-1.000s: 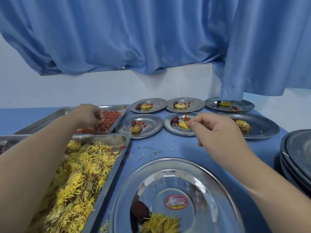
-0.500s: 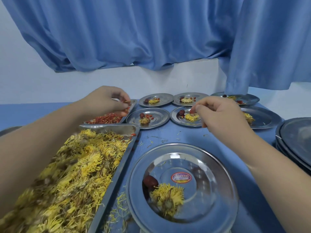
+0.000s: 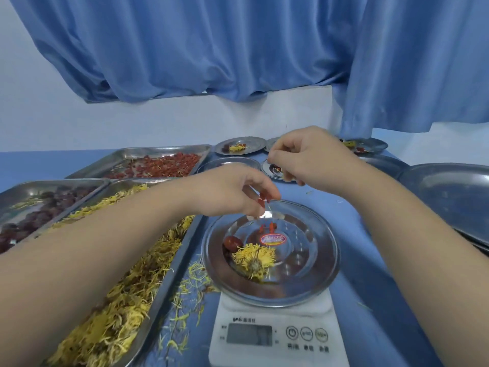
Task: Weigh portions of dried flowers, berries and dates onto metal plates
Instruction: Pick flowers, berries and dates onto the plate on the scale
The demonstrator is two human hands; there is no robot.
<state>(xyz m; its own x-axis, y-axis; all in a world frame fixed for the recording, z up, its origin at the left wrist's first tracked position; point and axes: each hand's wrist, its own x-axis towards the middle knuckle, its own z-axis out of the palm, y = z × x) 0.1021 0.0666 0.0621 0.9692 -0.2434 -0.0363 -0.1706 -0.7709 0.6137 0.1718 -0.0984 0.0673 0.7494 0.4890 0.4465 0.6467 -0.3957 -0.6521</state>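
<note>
Left hand (image 3: 232, 192) moved from berry tray (image 3: 148, 149) to over plate (image 3: 317, 260), pinching berries (image 3: 263, 198); right hand (image 3: 309, 157) curled beyond, contents unclear.

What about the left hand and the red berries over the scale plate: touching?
Touching. Head view: the left hand pinches red berries at its fingertips, above the plate.

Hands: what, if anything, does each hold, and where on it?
The left hand pinches red berries in its fingertips, over the plate. The right hand has its fingers pinched together; whether they hold anything cannot be told.
</note>
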